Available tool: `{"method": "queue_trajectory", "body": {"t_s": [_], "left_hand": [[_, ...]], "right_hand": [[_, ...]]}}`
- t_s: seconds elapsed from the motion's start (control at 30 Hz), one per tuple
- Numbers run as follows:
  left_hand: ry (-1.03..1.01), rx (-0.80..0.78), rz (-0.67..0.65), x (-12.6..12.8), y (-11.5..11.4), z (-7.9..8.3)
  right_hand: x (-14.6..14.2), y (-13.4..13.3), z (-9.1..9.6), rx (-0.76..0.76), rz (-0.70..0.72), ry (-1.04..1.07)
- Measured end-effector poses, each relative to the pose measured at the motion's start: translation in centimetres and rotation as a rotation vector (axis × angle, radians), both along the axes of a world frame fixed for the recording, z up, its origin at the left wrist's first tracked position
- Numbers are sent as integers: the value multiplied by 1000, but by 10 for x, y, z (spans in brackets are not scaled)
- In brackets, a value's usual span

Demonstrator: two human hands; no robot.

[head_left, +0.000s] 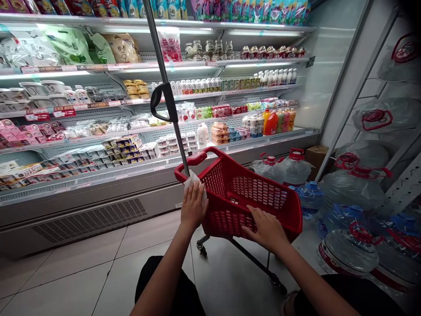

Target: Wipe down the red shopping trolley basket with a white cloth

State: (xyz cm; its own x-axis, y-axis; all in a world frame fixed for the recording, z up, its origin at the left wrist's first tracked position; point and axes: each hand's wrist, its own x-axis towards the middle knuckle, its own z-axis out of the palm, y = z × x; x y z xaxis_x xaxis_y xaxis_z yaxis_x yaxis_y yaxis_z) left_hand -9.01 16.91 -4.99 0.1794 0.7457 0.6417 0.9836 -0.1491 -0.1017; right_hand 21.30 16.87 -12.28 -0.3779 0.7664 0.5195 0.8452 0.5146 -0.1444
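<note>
the red basket (263,193) is tilted just beyond both hands, long axis left to right. a white cloth (192,179) is gripped by the left hand (194,204) at its left rim; the right hand (266,228) is spread open on its near wall.

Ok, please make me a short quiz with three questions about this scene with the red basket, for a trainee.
1. True or false: the left hand holds a white cloth where the metal pole meets the rim of the red basket.
2. Fill in: the large water jugs stand to the basket's ___ (left or right).
3. The right hand rests on: A) the basket's side wall, B) the metal pole, C) one of the jugs.

Key: 1 true; 2 right; 3 A.
</note>
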Motion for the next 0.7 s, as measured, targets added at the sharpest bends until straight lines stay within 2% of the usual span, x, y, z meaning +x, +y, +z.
{"method": "queue_trajectory", "body": {"t_s": [0.1, 0.2, 0.3, 0.4, 0.5, 0.6, 0.7], "left_hand": [[-15, -42, -65, 32, 0, -25], [19, -80, -174, 51, -5, -45], [48, -89, -189, 38, -3, -45], [3, -85, -115, 15, 8, -36], [-83, -102, -62, 12, 18, -37], [-102, -166, -110, 37, 10, -51], [-87, -214, -200, 74, -17, -68]], "right_hand": [[-15, -5, 3, -18, 79, 19], [-12, -7, 5, -35, 176, 32], [17, -7, 4, -27, 196, 8], [58, -6, -2, -8, 173, -52], [81, -6, -12, -34, 216, -109], [76, -1, -24, -52, 259, -88], [54, 9, -31, -9, 232, -30]]}}
